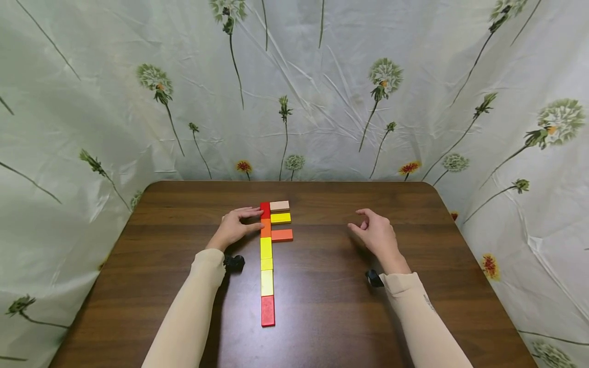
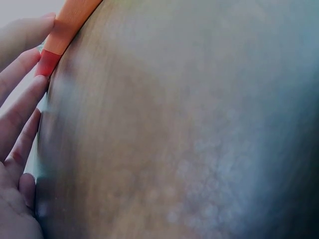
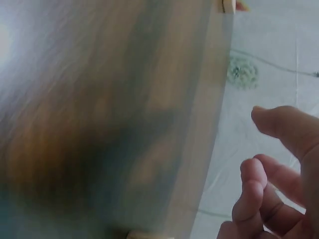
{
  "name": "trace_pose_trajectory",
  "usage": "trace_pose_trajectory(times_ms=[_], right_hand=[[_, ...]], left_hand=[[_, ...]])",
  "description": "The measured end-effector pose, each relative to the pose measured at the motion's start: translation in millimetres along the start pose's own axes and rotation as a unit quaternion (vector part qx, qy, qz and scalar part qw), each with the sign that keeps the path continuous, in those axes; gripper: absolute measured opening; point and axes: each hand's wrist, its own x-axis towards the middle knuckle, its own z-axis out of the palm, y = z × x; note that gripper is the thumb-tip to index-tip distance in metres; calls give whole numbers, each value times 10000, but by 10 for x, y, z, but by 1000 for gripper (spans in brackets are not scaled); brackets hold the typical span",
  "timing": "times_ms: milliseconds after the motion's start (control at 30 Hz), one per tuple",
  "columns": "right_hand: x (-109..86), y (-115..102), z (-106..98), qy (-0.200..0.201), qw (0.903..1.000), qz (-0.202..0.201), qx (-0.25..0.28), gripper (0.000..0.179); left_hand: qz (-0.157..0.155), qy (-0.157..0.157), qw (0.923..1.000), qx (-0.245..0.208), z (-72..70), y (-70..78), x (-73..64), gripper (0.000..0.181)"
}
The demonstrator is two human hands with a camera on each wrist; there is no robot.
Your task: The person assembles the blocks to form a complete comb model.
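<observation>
A line of flat coloured blocks runs toward me on the table. From the far end it has a red block (image 1: 265,209), an orange block (image 1: 266,228), yellow blocks (image 1: 266,248), a pale yellow block (image 1: 267,282) and another red block (image 1: 268,311). My left hand (image 1: 233,228) lies along the line's left side, its fingertips touching the far red block and its thumb at the orange one. Well to the right, my right hand (image 1: 378,236) hovers over the table with fingers loosely bent and nothing in them.
Right of the line's far end lie a pale pink block (image 1: 279,205), a yellow block (image 1: 281,218) and an orange-red block (image 1: 282,235), pointing sideways. The brown wooden table (image 1: 331,306) backs onto a flower-print curtain (image 1: 322,102).
</observation>
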Motion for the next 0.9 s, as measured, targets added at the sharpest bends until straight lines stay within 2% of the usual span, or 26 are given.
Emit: trace_pose_trajectory(times_ms=[200,400,567,900], right_hand=[[-103,181,-49,32,9987,480,-189,53],[-183,336,-95,123,9972,730,-87,57],[-240,423,-140,164,9949,991,106,60],[-273,531,-147,206,9902,1373,112,65]], left_hand=[[19,17,10000,19,2,-10,-1,58],[104,50,9999,63,8,-20,11,57],[145,44,9999,68,9,-25,19,57],[181,-1,9998,106,-9,-36,32,57]])
